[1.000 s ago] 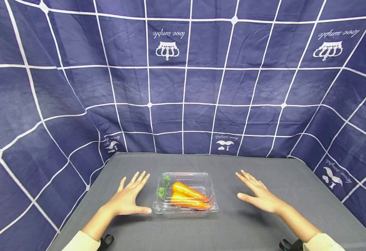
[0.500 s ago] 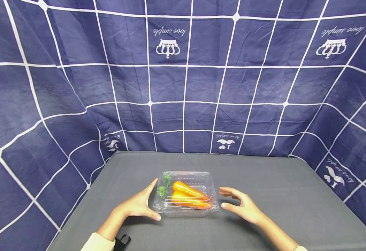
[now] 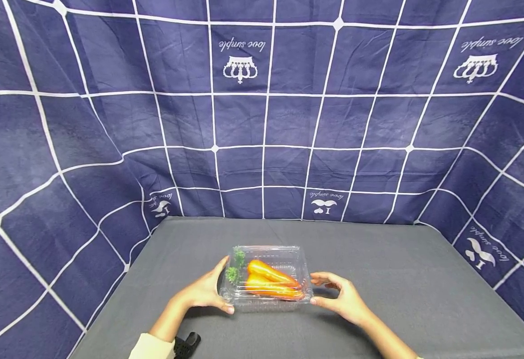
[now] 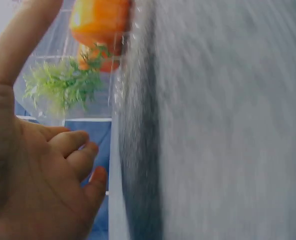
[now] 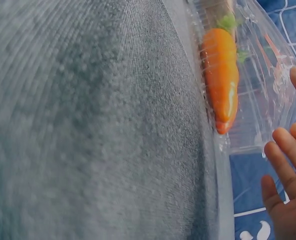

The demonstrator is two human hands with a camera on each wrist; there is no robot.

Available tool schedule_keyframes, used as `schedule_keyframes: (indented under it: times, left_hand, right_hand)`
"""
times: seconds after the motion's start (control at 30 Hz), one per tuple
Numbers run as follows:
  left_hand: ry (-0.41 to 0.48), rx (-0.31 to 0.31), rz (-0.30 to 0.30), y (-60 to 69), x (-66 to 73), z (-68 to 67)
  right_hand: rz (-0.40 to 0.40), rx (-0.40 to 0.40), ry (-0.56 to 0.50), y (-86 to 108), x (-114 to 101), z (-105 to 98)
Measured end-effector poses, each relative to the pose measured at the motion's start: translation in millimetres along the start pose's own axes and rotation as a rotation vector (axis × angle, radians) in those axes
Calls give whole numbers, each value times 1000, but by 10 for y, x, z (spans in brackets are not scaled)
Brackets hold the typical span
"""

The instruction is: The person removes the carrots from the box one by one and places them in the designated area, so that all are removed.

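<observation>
Two hands, one clear plastic box (image 3: 266,302) and two toy-bright orange carrots are shown on a grey-covered table (image 3: 379,259). The box is set down with its long side toward the person, and both carrots are seen through its plastic: a rear carrot (image 3: 268,270) and a front carrot (image 3: 271,289), lying side by side with their narrow ends pointed right. Two leafy green tops (image 3: 232,274) are gathered at the box's left end. That end is framed by the left hand (image 3: 205,291), its thumb and forefinger spread wide apart, the thumb at the near corner and the forefinger along the left edge. The right end is framed by the right hand (image 3: 343,296), its fingers gently bent and its thumb held apart from them at the near corner. Whether either hand is pressed firmly against the plastic cannot be told. Behind the box, a strip of grey cover is left before the table's far edge, where a blue cloth (image 3: 289,119) with white grid lines is hung; more room is found on the right than on the left. One cream sleeve (image 3: 151,347) and one black strap (image 3: 186,345) are seen near the left wrist.
</observation>
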State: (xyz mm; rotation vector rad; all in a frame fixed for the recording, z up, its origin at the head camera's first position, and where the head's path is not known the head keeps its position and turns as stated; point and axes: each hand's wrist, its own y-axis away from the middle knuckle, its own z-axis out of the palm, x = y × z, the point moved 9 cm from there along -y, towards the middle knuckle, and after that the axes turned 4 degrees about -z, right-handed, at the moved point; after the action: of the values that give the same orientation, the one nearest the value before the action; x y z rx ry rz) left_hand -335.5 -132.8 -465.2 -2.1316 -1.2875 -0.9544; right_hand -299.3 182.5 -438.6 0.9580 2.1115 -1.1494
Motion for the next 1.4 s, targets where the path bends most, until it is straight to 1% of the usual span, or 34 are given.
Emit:
schedule_keyframes:
  times: [0.17, 0.3, 0.47, 0.63, 0.73, 0.9, 1.17, 1.23, 1.33, 1.4]
  left_hand:
    - [49, 0, -1, -43, -31, 51]
    - [100, -5, 13, -58, -50, 95]
    - [159, -15, 32, -60, -66, 141]
    - [197, 4, 42, -61, -79, 146]
    - [211, 12, 53, -66, -80, 144]
    - [223, 11, 52, -58, -68, 145]
    - [216, 6, 29, -54, -74, 167]
    - [224, 6, 37, -62, -74, 170]
    - [233, 5, 51, -71, -65, 171]
    - [249, 0, 48, -80, -68, 175]
  right_hand:
    - [-38, 19, -2, -22, -30, 4]
    - [-59, 21, -21, -37, -53, 15]
    - [-52, 16, -47, -35, -44, 28]
    - [-34, 11, -68, -26, -18, 23]
    - [-21, 10, -64, -25, 2, 17]
    - [-8, 2, -49, -29, 11, 17]
    - [-94, 14, -28, -90, -93, -38]
    - [-111, 19, -31, -124, -142, -67]
    - [-122, 21, -48, -188, -218, -113]
    - [-114, 21, -59, -238, -256, -144]
